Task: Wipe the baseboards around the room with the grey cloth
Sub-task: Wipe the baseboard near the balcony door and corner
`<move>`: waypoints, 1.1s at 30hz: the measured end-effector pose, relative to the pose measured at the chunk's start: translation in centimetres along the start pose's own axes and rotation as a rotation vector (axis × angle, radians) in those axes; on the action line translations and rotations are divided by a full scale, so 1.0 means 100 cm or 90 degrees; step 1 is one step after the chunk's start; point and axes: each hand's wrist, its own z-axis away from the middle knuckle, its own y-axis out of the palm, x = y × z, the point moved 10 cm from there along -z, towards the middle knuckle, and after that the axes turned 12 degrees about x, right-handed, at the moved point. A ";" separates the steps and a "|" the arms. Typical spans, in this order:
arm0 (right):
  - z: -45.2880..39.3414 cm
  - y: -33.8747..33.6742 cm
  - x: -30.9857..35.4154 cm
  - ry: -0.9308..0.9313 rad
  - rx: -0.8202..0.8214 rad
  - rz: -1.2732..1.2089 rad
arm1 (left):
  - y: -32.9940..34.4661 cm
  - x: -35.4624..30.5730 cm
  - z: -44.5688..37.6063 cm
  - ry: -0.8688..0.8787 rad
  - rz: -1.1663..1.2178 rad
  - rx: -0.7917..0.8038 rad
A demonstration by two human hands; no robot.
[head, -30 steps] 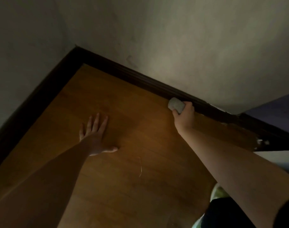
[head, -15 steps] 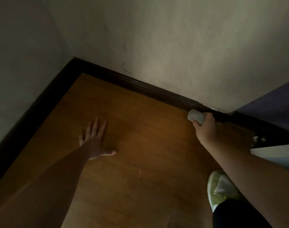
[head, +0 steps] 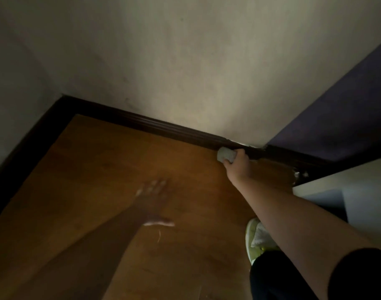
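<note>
Against the dark moulded wooden baseboard [head: 163, 126] at far right, your right hand [head: 239, 164] clamps the balled grey cloth [head: 226, 154], your blurred left hand [head: 151, 200] looks spread on the floor, and I'd judge the left wall's run remains unwiped.

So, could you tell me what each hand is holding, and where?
The right hand grips the bunched grey cloth by its near end, against the baseboard. The blurred left hand, fingers spread, holds nothing.
</note>
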 end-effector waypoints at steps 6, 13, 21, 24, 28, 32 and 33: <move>-0.002 -0.018 -0.023 0.010 0.001 0.016 | -0.001 -0.061 -0.031 -0.067 -0.071 -0.017; 0.012 -0.063 -0.065 0.065 -0.024 0.061 | 0.002 -0.061 -0.036 -0.063 -0.057 -0.018; 0.021 -0.084 -0.088 0.134 -0.063 0.090 | 0.006 -0.057 -0.040 -0.046 -0.047 -0.043; 0.026 -0.093 -0.104 0.197 -0.103 0.048 | 0.006 -0.054 -0.039 -0.012 -0.051 -0.032; 0.032 -0.101 -0.105 0.190 -0.138 0.050 | -0.009 -0.033 -0.025 0.028 -0.004 -0.065; 0.061 -0.072 -0.073 0.132 -0.204 0.055 | -0.027 0.034 0.000 -0.080 0.083 -0.142; 0.066 -0.056 -0.065 0.123 -0.190 -0.005 | -0.026 0.056 0.007 -0.122 0.091 -0.141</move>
